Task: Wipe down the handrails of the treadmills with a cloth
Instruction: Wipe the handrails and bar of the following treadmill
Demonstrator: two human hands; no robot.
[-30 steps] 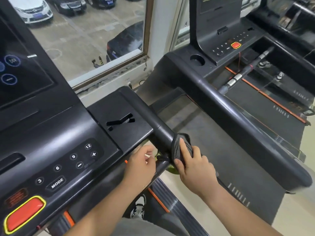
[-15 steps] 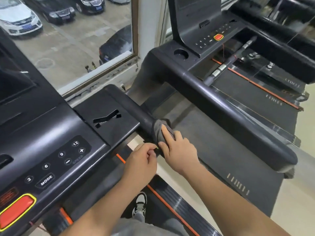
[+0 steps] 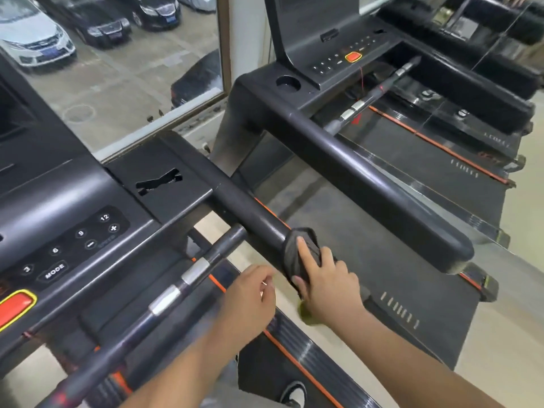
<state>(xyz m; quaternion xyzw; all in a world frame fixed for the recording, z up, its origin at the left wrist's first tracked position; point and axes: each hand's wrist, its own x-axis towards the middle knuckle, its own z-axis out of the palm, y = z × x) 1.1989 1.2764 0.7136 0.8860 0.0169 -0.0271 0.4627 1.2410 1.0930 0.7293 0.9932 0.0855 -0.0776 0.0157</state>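
My left hand [image 3: 250, 301] hangs just right of the thin bar [image 3: 176, 293], fingers loosely curled, with nothing in them that I can see. Just past its fingertips, my right hand [image 3: 329, 287] clasps the cloth [image 3: 297, 254] round the rail [image 3: 250, 213], forefinger laid across it, thumb beneath. I judge this rail mid-wipe; the length ahead of the fingers shows no sign either way. The next rail [image 3: 368, 184], well right, I take as yet to do.
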